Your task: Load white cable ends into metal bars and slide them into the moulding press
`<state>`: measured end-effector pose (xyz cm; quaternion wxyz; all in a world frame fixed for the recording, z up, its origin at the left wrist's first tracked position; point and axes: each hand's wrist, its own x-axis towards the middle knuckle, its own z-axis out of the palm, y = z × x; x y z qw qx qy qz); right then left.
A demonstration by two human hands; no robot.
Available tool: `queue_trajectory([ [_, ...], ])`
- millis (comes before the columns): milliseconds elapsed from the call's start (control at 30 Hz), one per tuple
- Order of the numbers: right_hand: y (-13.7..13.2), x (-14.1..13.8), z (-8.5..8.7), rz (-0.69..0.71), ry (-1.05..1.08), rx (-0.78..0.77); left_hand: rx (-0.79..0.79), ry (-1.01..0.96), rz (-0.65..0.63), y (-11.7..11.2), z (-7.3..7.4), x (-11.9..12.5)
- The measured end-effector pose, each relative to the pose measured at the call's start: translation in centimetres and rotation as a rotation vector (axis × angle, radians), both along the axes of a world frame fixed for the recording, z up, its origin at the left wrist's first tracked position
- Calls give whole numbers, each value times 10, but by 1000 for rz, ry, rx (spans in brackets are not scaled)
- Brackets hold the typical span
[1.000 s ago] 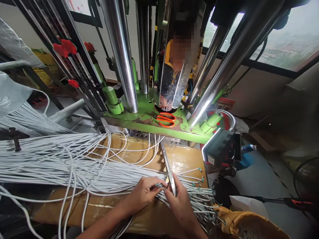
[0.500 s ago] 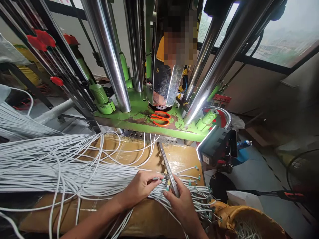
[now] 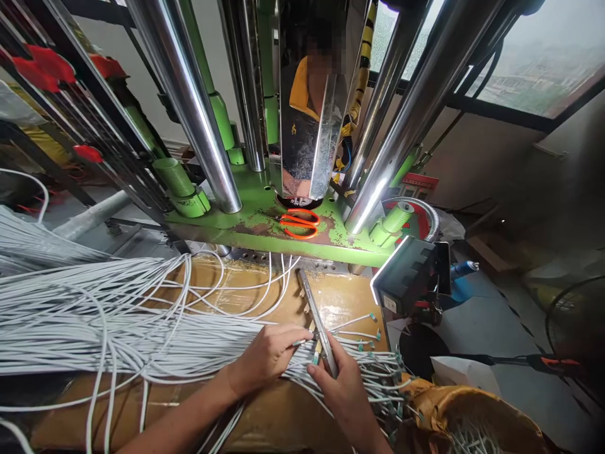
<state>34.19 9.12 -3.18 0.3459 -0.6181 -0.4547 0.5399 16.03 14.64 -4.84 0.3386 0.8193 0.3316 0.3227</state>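
My left hand (image 3: 267, 356) rests on a thick bundle of white cables (image 3: 118, 321) and pinches one cable end with a small green tip near the fingertips. My right hand (image 3: 343, 388) is closed around the near end of a long metal bar (image 3: 316, 321) that lies on the brown taped worktop (image 3: 345, 299). Loose cable ends with green tips (image 3: 373, 343) fan out to the right of both hands.
A green press base (image 3: 265, 221) with shiny steel columns (image 3: 189, 107) stands behind the worktop; orange scissors (image 3: 297, 224) lie on it. A black box (image 3: 411, 277) sits at the right. A yellow sack (image 3: 472, 422) holding cables is at the lower right.
The camera has tipped slightly downward and closer. My left fingers have shifted a little along the cable ends toward the bar; my right hand stays on the bar.
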Motion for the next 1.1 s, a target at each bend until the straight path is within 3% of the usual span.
queue_trajectory([
  [67,1,0,1,13,-11,6,-107,-27,57,1,4,3],
  [233,1,-2,-7,-39,82,-40,-582,-109,212,6,17,-3],
  [467,1,-3,-24,-103,138,-73,-688,-275,424,15,14,-11],
  [600,1,-1,-29,-130,191,-82,-578,-206,378,19,17,-12],
  [733,1,2,-32,-121,196,-85,-308,22,220,22,18,-12],
  [867,0,0,-33,-136,212,-66,-110,75,101,27,15,-10],
  [1100,-1,-3,-31,-124,181,-56,-29,96,86,32,4,-6],
])
